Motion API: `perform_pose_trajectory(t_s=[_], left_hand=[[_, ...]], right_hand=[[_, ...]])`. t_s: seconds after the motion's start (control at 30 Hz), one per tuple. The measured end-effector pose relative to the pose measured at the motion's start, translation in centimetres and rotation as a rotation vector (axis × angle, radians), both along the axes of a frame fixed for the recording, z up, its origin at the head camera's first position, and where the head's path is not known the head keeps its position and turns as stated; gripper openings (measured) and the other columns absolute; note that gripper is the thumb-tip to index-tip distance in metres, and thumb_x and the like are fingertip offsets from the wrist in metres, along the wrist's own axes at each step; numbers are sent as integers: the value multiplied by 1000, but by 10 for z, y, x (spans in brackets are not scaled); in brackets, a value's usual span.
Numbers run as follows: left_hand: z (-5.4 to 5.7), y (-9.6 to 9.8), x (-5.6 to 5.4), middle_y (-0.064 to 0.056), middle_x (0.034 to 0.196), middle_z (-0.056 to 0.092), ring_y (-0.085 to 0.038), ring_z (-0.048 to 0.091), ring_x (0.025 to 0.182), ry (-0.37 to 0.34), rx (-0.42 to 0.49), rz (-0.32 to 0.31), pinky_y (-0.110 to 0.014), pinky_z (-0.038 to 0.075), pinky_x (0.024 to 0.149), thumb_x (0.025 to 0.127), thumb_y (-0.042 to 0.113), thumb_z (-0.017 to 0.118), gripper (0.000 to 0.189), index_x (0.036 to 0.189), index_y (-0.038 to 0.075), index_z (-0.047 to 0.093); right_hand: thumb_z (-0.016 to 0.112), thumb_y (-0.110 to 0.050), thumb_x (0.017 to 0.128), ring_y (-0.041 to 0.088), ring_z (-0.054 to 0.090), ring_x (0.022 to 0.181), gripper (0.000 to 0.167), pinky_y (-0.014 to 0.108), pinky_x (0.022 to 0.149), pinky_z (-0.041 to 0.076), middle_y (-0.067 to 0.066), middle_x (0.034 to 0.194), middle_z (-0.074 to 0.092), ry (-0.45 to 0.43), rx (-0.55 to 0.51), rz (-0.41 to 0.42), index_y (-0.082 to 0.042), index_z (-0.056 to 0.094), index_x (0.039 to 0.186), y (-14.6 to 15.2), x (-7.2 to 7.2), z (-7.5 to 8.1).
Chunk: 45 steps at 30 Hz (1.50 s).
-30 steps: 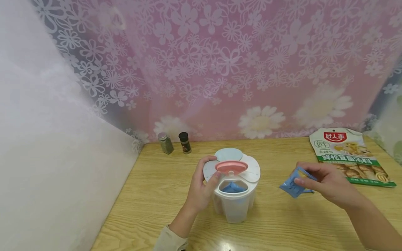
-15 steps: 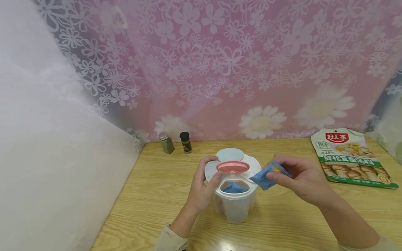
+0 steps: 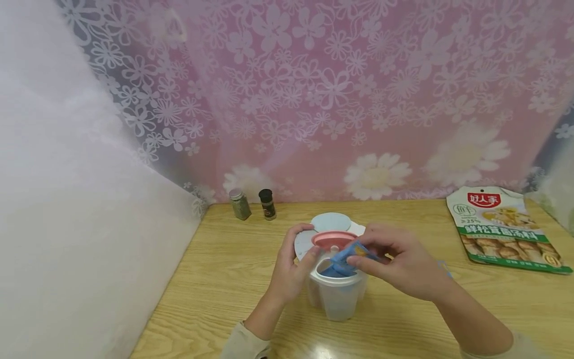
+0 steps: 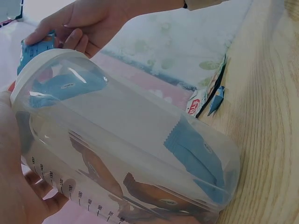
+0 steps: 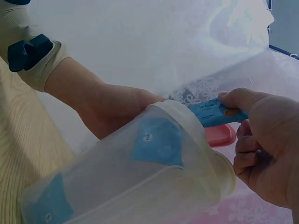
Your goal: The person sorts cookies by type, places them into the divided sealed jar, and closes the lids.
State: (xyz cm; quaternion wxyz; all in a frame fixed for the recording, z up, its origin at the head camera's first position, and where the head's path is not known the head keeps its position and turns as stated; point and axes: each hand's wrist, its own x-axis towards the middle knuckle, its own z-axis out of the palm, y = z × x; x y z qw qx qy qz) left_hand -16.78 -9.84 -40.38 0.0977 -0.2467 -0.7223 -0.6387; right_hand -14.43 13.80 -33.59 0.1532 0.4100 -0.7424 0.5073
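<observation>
A clear plastic storage canister (image 3: 338, 301) with a white top stands on the table; its front opening is uncovered. My left hand (image 3: 287, 274) grips the canister's left side near the top, thumb beside the pink lid (image 3: 329, 239). Between the thumb and fingers of my right hand (image 3: 399, 262) is a small blue sachet (image 3: 347, 257), pinched right at the opening's rim. Through the wall, the left wrist view shows a blue sachet (image 4: 198, 156) low down, another near the mouth (image 4: 70, 86), and brown-orange sachets (image 4: 96, 163) in a separate compartment. Printed scale marks run along the wall.
One more blue sachet (image 3: 445, 269) lies on the table behind my right hand. A large white-and-green food pouch (image 3: 506, 229) lies at the back right. Two small spice jars, one of green herbs (image 3: 240, 205) and one black-capped (image 3: 267, 205), stand at the back left.
My right hand has carried the blue sachet leftward from beside the pouch to the canister's opening. The left hand has kept its grip on the canister.
</observation>
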Motion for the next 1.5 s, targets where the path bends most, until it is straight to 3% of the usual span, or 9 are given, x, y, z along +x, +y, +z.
perform_pose_trajectory(t_s=[0.23,0.47,0.6,0.8,1.03,1.2,1.5], left_hand=[[0,0,0,-6,133,55,-17,60,110,-23,-15,9,-28,53,93,99,20,59,39,137,17,47],[1,0,0,-9,130,56,-15,60,107,-11,-7,-4,-27,54,89,99,17,58,39,137,15,47],[2,-1,-1,-10,129,56,-14,60,105,2,-2,-8,-27,54,89,100,17,57,38,136,14,47],[2,-2,-3,-10,128,57,-14,60,104,10,-4,-11,-27,55,87,100,18,57,38,136,14,47],[3,-2,0,-9,130,56,-15,61,107,-7,-8,12,-27,54,89,99,19,59,40,137,14,47],[0,-2,-2,-10,130,56,-14,61,106,11,-1,9,-27,54,88,99,18,57,39,137,14,47],[-1,0,-1,-11,128,56,-13,60,104,14,4,4,-26,54,88,98,18,58,39,136,13,48]], right_hand=[[82,-2,79,6,35,58,32,22,48,34,-14,72,44,-27,82,-56,-26,75,99,-5,3,2],[80,0,80,6,34,57,33,21,48,34,-13,75,49,-26,76,-21,-24,75,101,-4,2,5],[81,-7,81,3,33,59,29,20,50,34,-14,76,47,-25,129,-14,-27,76,101,-4,3,6],[82,-21,82,2,39,64,24,19,53,39,-11,77,48,-1,227,-99,-28,75,104,-7,6,6],[80,-12,83,2,34,60,22,18,51,34,-13,79,52,18,184,-84,-25,73,100,-7,7,2],[77,-11,86,-1,40,63,21,16,51,36,-17,79,55,41,201,-65,-26,75,100,-6,7,2],[74,2,85,5,36,57,30,20,49,36,-13,74,52,-47,121,21,-20,74,105,9,6,-6]])
